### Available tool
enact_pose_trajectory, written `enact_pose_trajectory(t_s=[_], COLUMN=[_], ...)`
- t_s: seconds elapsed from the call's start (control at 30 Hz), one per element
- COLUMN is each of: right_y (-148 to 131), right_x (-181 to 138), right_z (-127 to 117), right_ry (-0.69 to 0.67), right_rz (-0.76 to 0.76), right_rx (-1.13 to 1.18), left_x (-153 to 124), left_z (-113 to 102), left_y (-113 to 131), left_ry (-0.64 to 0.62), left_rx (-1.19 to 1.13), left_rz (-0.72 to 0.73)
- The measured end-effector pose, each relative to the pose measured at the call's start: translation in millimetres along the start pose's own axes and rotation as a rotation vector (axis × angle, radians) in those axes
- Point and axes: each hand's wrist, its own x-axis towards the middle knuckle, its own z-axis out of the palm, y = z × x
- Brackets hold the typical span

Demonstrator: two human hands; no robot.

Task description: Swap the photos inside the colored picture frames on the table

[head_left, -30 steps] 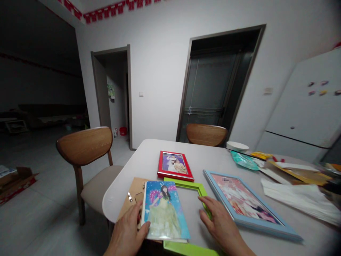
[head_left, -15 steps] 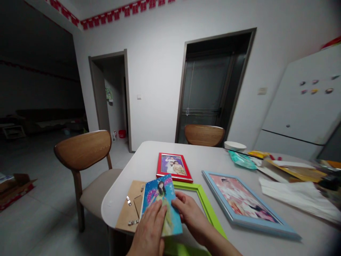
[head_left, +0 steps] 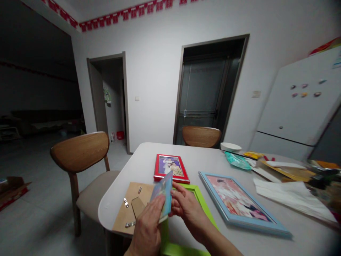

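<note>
Both my hands hold a colourful photo print (head_left: 163, 192) tilted up on edge above the table. My left hand (head_left: 147, 227) grips its lower left side, fingers closed on it. My right hand (head_left: 186, 208) pinches its right edge. Below them lies an empty green picture frame (head_left: 198, 199) on the white table (head_left: 144, 160). A brown frame backing board (head_left: 130, 209) with metal clips lies just left of the frame.
A red framed photo (head_left: 170, 167) lies beyond the green frame, and a large blue framed photo (head_left: 239, 202) lies to its right. Papers, a teal packet (head_left: 237, 160) and a white bowl (head_left: 230, 146) crowd the far right. Wooden chairs (head_left: 80, 156) stand left and behind. A white fridge (head_left: 301, 106) stands right.
The photo print has been lifted off the green frame and turned up on edge. My right hand has moved from the frame's right side to the print.
</note>
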Motion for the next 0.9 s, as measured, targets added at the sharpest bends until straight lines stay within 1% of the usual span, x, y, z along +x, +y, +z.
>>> enact_pose_trajectory(t_s=[0.03, 0.1, 0.17, 0.23, 0.27, 0.33, 0.37, 0.4, 0.43, 0.47, 0.53, 0.57, 0.63, 0.73, 0.8, 0.9], right_y=[2, 10, 21, 30, 32, 32, 29, 25, 20, 15, 7, 4, 0, -1, 1, 7], right_x=[-1, -4, -5, -5, -4, -2, -1, -1, -1, -2, -5, -6, -8, -6, -2, 5], right_z=[-3, -11, -18, -24, -25, -28, -30, -32, -37, -42, -56, -65, -81, -99, -107, -111], right_ry=[0.016, 0.060, 0.058, 0.019, 0.015, 0.084, 0.138, 0.188, 0.224, 0.237, 0.238, 0.249, 0.284, 0.295, 0.293, 0.286], right_rz=[0.004, 0.044, 0.162, 0.240, 0.221, 0.062, -0.026, -0.080, -0.094, -0.072, 0.024, 0.064, 0.094, 0.103, 0.110, 0.107], right_rx=[0.013, -0.015, -0.069, -0.042, 0.016, 0.164, 0.216, 0.233, 0.208, 0.148, -0.036, -0.142, -0.342, -0.547, -0.611, -0.623], left_x=[3, 11, 18, 24, 25, 25, 24, 22, 20, 19, 15, 13, 9, 2, -2, -8], left_z=[-3, -8, -10, -6, -3, 4, 7, 9, 10, 10, 9, 8, 7, 8, 11, 16], left_y=[0, 5, 14, 25, 31, 41, 45, 46, 45, 43, 35, 31, 25, 23, 24, 22], left_ry=[0.048, 0.188, 0.342, 0.445, 0.458, 0.407, 0.366, 0.333, 0.309, 0.294, 0.256, 0.211, 0.074, -0.151, -0.277, -0.429], left_rx=[-0.080, -0.269, -0.489, -0.707, -0.799, -0.920, -0.949, -0.963, -0.969, -0.974, -0.968, -0.942, -0.808, -0.465, -0.268, -0.137], left_rz=[-0.084, -0.299, -0.480, -0.592, -0.625, -0.666, -0.674, -0.671, -0.662, -0.649, -0.619, -0.607, -0.596, -0.541, -0.470, -0.351])
